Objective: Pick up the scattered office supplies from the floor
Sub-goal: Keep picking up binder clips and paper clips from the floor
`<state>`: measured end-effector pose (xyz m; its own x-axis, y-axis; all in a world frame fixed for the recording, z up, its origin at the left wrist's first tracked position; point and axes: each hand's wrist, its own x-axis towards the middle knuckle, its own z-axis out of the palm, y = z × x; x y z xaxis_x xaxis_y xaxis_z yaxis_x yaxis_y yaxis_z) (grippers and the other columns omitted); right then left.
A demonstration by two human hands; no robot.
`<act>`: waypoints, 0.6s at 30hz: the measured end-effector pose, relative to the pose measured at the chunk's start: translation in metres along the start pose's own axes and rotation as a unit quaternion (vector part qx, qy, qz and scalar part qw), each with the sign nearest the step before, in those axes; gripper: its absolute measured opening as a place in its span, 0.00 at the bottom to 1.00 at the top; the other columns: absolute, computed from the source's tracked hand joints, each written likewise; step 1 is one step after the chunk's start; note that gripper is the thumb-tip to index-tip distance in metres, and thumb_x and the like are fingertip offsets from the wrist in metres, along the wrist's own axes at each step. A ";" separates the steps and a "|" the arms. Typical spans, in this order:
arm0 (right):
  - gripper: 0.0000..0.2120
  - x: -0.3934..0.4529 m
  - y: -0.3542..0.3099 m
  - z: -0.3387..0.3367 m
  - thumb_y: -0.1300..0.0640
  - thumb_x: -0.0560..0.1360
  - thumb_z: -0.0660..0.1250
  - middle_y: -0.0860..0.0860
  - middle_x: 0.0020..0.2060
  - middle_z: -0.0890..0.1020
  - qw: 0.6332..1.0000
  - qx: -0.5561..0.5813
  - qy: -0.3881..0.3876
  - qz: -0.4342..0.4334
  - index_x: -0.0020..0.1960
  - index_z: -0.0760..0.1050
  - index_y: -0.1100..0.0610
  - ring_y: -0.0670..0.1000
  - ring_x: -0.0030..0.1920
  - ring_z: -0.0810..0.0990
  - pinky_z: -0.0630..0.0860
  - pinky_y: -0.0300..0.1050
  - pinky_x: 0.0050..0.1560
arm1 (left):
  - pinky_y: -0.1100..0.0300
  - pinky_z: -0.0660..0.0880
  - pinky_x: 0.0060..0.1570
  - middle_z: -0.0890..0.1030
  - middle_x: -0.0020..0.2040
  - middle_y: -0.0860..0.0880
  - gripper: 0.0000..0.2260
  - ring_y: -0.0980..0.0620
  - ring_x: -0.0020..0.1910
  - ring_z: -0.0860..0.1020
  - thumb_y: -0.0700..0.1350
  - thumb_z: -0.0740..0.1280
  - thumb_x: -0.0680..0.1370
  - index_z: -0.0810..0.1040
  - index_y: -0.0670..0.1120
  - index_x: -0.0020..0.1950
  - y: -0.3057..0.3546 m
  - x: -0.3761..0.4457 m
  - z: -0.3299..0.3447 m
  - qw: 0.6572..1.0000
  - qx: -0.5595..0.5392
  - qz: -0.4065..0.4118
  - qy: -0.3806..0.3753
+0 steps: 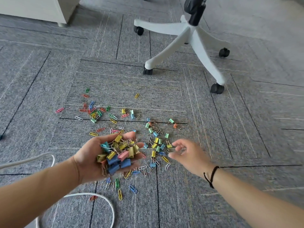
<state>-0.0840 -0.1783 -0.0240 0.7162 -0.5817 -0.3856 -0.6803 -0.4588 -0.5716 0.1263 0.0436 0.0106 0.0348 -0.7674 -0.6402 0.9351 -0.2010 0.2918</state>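
Flanking the scattered clips [154, 142]: chair base [189, 46], white cord [105, 201].

I am looking down at a grey carpet [164, 83] with thin dark and pale lines crossing it. A chair base [189, 40], pale with five spokes and black casters, is standing on it ahead of me to the right. A white cabinet [37, 9] is sitting at the far left. A white cord [105, 199] is looping across the carpet near me.
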 end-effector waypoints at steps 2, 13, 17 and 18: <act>0.18 0.006 0.001 0.006 0.44 0.75 0.72 0.40 0.49 0.77 1.000 -0.027 -0.005 -0.009 0.61 0.75 0.48 0.42 0.44 0.79 0.79 0.37 0.44 | 0.33 0.76 0.59 0.80 0.66 0.36 0.19 0.33 0.60 0.81 0.50 0.58 0.81 0.86 0.45 0.60 0.001 0.000 0.001 1.000 0.007 0.002 0.010; 0.08 0.046 0.002 0.019 0.52 0.76 0.71 0.45 0.47 0.81 0.994 -0.097 0.045 0.017 0.54 0.80 0.51 0.42 0.43 0.78 0.75 0.38 0.43 | 0.34 0.66 0.71 0.79 0.67 0.36 0.19 0.34 0.66 0.77 0.49 0.60 0.80 0.81 0.46 0.66 0.004 -0.004 0.001 0.999 0.024 0.000 0.042; 0.05 0.048 -0.003 0.019 0.55 0.76 0.71 0.46 0.45 0.80 0.993 -0.108 0.037 0.000 0.51 0.79 0.51 0.46 0.43 0.79 0.79 0.44 0.46 | 0.34 0.71 0.68 0.79 0.67 0.36 0.19 0.33 0.63 0.80 0.49 0.60 0.80 0.81 0.46 0.66 0.005 -0.005 -0.002 0.999 0.028 0.000 0.043; 0.04 0.049 -0.004 0.019 0.56 0.76 0.71 0.45 0.44 0.79 0.994 -0.105 0.035 0.001 0.51 0.78 0.51 0.46 0.43 0.79 0.80 0.45 0.46 | 0.34 0.71 0.67 0.79 0.67 0.36 0.19 0.33 0.63 0.80 0.49 0.60 0.80 0.82 0.47 0.65 0.006 -0.005 -0.002 0.999 0.028 0.000 0.042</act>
<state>-0.0431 -0.1919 -0.0540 0.7073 -0.6244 -0.3314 -0.7044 -0.5835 -0.4041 0.1321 0.0478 0.0141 0.0665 -0.7146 -0.6964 0.9140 -0.2364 0.3298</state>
